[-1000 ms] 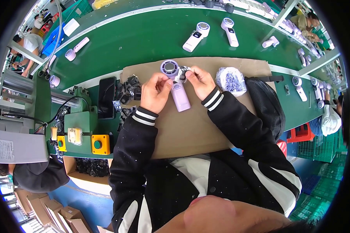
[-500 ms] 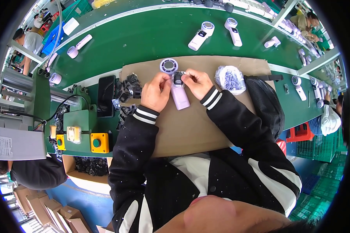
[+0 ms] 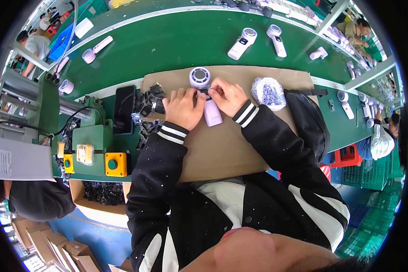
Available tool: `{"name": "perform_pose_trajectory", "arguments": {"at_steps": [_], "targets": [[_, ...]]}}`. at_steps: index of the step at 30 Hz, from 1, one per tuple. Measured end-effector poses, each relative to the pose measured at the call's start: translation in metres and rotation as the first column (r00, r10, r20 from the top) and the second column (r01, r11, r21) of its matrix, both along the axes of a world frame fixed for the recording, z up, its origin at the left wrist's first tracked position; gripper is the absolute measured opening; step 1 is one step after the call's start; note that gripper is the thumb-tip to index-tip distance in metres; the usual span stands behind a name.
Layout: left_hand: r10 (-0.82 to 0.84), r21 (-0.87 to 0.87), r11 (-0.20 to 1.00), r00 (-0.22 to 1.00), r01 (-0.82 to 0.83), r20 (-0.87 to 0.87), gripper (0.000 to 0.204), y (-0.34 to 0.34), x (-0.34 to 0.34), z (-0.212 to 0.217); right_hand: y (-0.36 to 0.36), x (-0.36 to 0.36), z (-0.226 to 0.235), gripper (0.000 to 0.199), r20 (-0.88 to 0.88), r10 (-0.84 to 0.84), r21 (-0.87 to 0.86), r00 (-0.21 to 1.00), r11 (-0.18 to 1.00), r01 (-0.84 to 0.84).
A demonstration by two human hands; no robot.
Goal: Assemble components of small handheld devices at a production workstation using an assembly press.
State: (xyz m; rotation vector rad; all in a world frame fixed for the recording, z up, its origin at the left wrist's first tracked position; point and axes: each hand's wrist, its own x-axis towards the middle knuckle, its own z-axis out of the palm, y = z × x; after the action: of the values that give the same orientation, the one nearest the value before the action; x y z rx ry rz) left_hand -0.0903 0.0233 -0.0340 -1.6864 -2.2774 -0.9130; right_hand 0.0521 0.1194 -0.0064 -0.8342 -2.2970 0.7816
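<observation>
Cardboard (image 3: 222, 154) is spread under a purple fan (image 3: 213, 114), at whose neck a dark piece (image 3: 205, 91) is pinched by the closed right hand (image 3: 229, 97), with the left hand (image 3: 183, 109) set alongside, its grip not discernible, and other fans (image 3: 243, 44) laid beyond.

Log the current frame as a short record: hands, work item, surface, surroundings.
Left hand: at the lavender fan, left side; grip unclear
Right hand: same fan, right side, near a small dark part; grip unclear
Fan: grille facing up, middle hidden by both hands
Surface: brown sheet on green table
Left side: black phone, dark parts heap
Right side: bag of purple pieces, black pouch
Beyond: two similar fans
</observation>
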Motion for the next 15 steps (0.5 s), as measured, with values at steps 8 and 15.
{"name": "perform_pose_trajectory", "arguments": {"at_steps": [8,15], "targets": [[-0.142,-0.028,0.988,0.974,0.149,0.176,0.034,0.001,0.007,-0.001,0.001,0.009,-0.007,0.020,0.113,0.102,-0.134,0.988,0.987,-0.086],[-0.418,0.336,0.902,0.742,0.271,0.524,0.033,0.001,0.013,0.009,0.004,0.002,-0.018,0.026,-0.443,0.225,-0.219,0.868,0.912,-0.348]]}}
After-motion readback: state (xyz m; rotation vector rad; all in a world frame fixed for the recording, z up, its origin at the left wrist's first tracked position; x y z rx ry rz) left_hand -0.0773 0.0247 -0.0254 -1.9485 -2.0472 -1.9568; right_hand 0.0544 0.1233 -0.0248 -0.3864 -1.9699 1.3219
